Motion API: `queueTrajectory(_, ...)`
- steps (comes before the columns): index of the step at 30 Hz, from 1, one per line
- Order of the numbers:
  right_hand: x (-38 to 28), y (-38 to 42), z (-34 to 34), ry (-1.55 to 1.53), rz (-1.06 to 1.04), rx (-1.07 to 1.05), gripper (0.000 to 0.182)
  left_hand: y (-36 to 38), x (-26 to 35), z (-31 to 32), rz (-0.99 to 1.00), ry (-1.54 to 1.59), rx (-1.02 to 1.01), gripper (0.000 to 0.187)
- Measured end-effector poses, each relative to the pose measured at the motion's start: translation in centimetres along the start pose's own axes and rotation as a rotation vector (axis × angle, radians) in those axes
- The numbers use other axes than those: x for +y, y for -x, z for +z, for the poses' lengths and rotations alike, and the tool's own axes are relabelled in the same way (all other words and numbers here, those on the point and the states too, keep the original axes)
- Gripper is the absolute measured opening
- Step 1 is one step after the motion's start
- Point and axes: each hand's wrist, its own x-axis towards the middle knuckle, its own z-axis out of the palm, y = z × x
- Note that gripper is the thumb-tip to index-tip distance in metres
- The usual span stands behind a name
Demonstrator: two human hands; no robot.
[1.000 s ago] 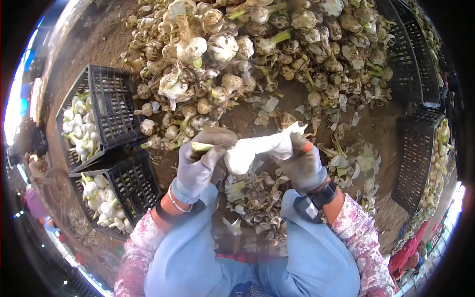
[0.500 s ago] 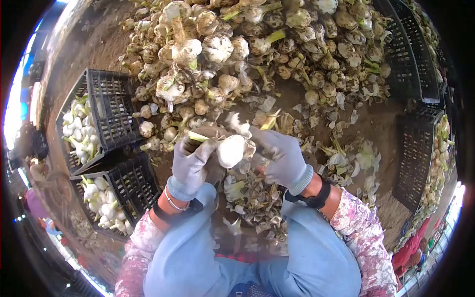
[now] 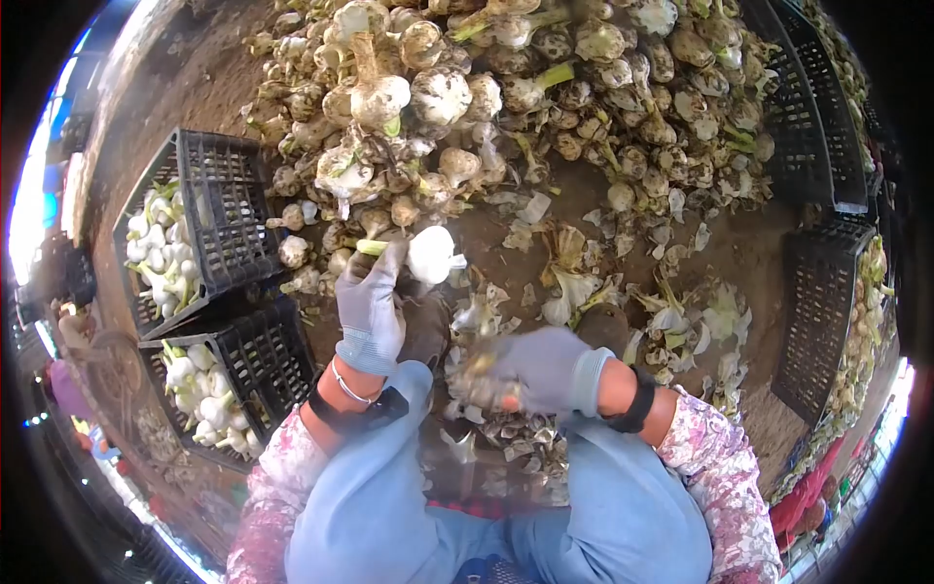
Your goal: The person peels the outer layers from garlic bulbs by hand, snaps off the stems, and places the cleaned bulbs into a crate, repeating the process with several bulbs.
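Fingers clamped on the stem (image 3: 370, 247), the left hand (image 3: 374, 300) holds the white garlic bulb (image 3: 430, 255) near the heap (image 3: 564, 97), likely sparing it bruises, while the right hand (image 3: 545, 370), fingers too blurred to tell, is best placed low over loose skins (image 3: 525, 438).

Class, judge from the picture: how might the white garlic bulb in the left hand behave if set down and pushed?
The garlic bulb would probably roll, since its body looks rounded. Its green stem, jutting past the left hand, would likely make it curve or stop short.
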Motion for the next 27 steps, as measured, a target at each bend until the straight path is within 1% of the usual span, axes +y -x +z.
queueTrajectory(2, -2.4, -0.4, -2.5, 0.337, 0.465, 0.023, 0.039, -0.1, 0.3, 0.2, 0.0, 0.041, 0.013, 0.014)
queueTrajectory(3, -0.9, 0.0, -1.4, 0.292, 0.362, 0.286, 0.043, -0.4, -0.3, 0.0, 0.011, 0.042, 0.036, 0.013)
queueTrajectory(4, -0.6, -0.4, -1.3, 0.209, 0.303, 0.454, 0.044, -0.5, -1.0, -0.3, 0.021, 0.04, 0.063, 0.013)
queueTrajectory(5, -0.5, -0.7, -1.2, 0.119, 0.242, 0.619, 0.046, -0.1, -0.1, 0.5, 0.037, -0.002, 0.011, 0.015)
queueTrajectory(6, -0.5, -1.2, -1.2, 0.028, 0.173, 0.78, 0.047, 1.0, 1.0, 1.6, -0.024, 0.017, -0.036, 0.015)
queueTrajectory(7, -1.3, -1.9, -1.5, -0.173, 0.195, 0.837, 0.052, 1.6, 0.7, 1.9, 0.03, -0.076, -0.122, 0.016)
queueTrajectory(8, -0.9, -2.7, -0.9, -0.204, 0.168, 0.93, 0.045, 2.1, 1.2, 2.2, 0.015, -0.101, -0.118, 0.015)
queueTrajectory(9, -1.5, -3.1, -1.2, -0.461, 0.2, 0.87, 0.039, 2.7, 1.6, 2.6, -0.001, -0.125, -0.115, 0.015)
queueTrajectory(10, -1.9, -3.4, -1.4, -0.714, 0.23, 0.781, 0.034, 2.9, 2.6, 3.0, -0.083, -0.062, -0.033, 0.014)
queueTrajectory(12, 0.1, -3.8, -0.6, -0.432, 0.109, 0.837, 0.024, 2.2, 2.9, 0.0, 0.094, -0.235, -0.14, 0.014)
queueTrajectory(13, 1.5, -3.4, -0.3, -0.303, 0.153, 0.842, 0.023, 3.0, 4.7, -0.8, 0.262, -0.26, -0.076, 0.015)
queueTrajectory(14, 2.6, -2.9, -0.1, -0.164, 0.204, 0.85, 0.021, 3.8, 6.9, -2.8, 0.34, -0.49, 0.002, 0.016)
queueTrajectory(15, 2.9, -2.4, 0.2, -0.241, 0.266, 0.853, 0.02, 5.1, 8.8, -4.1, 0.427, -0.314, 0.07, 0.015)
queueTrajectory(16, 3.4, -1.4, 0.7, -0.321, 0.336, 0.856, 0.02, 6.2, 10.5, -6.7, 0.515, -0.446, 0.176, 0.015)
queueTrajectory(17, 4.9, -0.5, 1.8, -0.368, 0.351, 0.882, 0.019, 7.0, 11.7, -8.8, 0.608, -0.382, 0.325, 0.014)
queueTrajectory(18, 6.8, 0.3, 3.2, -0.418, 0.369, 0.908, 0.018, 8.1, 13.6, -11.3, 0.666, -0.445, 0.48, 0.016)
queueTrajectory(19, 8.4, 1.3, 4.4, -0.388, 0.378, 0.901, 0.022, 8.7, 15.1, -14.5, 0.742, -0.47, 0.609, 0.017)
queueTrajectory(20, 7.7, 1.3, 4.7, -0.47, 0.408, 0.907, 0.027, 8.6, 16.9, -17.0, 0.872, -0.501, 0.713, 0.017)
queueTrajectory(21, 6.4, 1.3, 4.6, -0.551, 0.437, 0.911, 0.033, 9.1, 19.5, -18.3, 0.907, -0.648, 0.825, 0.018)
queueTrajectory(22, 5.4, 1.1, 4.4, -0.628, 0.458, 0.903, 0.038, 8.6, 23.6, -21.9, 0.835, -0.558, 0.846, 0.022)
queueTrajectory(23, 5.6, 1.4, 4.4, -0.65, 0.515, 0.857, 0.05, 7.6, 25.1, -23.3, 0.827, -0.464, 0.705, 0.027)
queueTrajectory(24, 5.8, 1.7, 4.4, -0.67, 0.572, 0.809, 0.061, 6.3, 26.2, -24.9, 0.793, -0.491, 0.559, 0.036)
queueTrajectory(25, 7.0, 2.0, 4.6, -0.651, 0.61, 0.755, 0.064, 4.7, 26.6, -26.4, 0.753, -0.651, 0.505, 0.041)
queueTrajectory(26, 7.8, 1.8, 5.2, -0.611, 0.547, 0.772, 0.059, 2.9, 26.7, -28.0, 0.71, -0.811, 0.447, 0.047)
queueTrajectory(27, 8.6, 1.6, 5.8, -0.57, 0.484, 0.789, 0.054, 0.6, 26.8, -29.7, 0.648, -0.93, 0.579, 0.055)
